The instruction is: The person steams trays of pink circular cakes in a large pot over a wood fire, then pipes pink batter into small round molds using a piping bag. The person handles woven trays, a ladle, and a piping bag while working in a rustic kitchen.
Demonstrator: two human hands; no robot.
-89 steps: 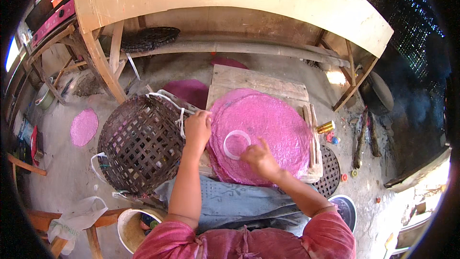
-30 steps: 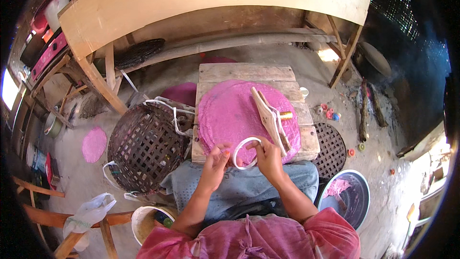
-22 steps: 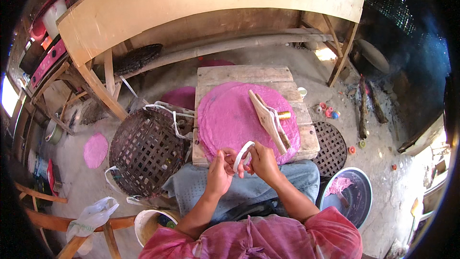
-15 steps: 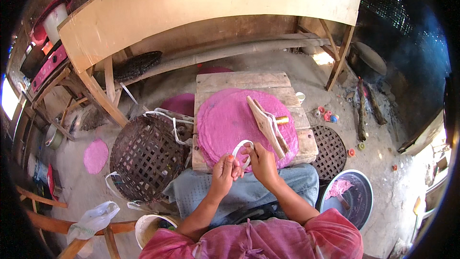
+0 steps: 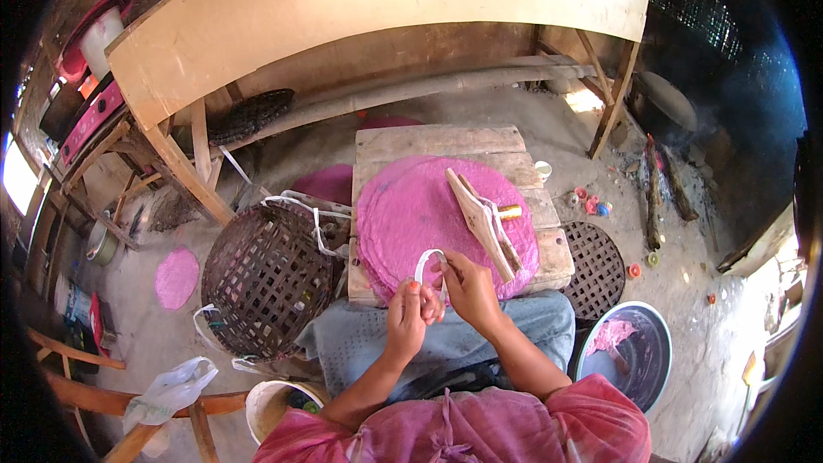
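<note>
A narrow white strap [image 5: 420,269] arches in a small loop between my two hands, in front of my lap. My left hand [image 5: 407,315] pinches one end between thumb and finger. The other side of the loop is gripped by my right hand [image 5: 470,293], slightly higher up. Just beyond them, a stack of thin round pink sheets [image 5: 399,214] lies on a low wooden slatted table [image 5: 437,139]. On the right part of the stack rests a wooden tool of two slats [image 5: 477,221], with a pale band and a gold-coloured tube [image 5: 509,212] beside it.
An open-weave basket [image 5: 266,283] with white straps stands left of the table. To the right are a flat woven tray [image 5: 593,266] and a basin [image 5: 658,369] holding pink material. A long pale panel [image 5: 377,9] spans the back. Smoking wood [image 5: 653,197] lies far right.
Both hands keep their hold on the white strap with barely any movement. The view has shifted slightly, so the surroundings appear a little farther right.
</note>
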